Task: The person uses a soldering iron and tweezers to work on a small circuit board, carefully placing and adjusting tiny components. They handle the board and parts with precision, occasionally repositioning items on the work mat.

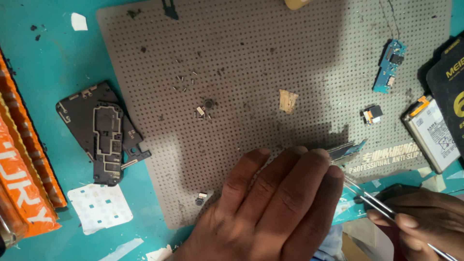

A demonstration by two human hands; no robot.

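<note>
Left hand (270, 203) lies flat, fingers together, pinning a dark circuit board (345, 151); right hand (425, 224), at four o'clock, pinches tweezers (369, 198) over the grey perforated mat (241, 58).

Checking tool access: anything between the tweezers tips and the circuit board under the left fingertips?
Nothing visible. The tweezers in the right hand point at the circuit board, which the left hand pins at its fingertips. Only bare mat edge lies between.

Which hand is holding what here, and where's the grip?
Right hand pinches metal tweezers around mid-length, tips toward a small circuit board. Left hand lies flat on that board's near end, pressing rather than gripping.
</note>
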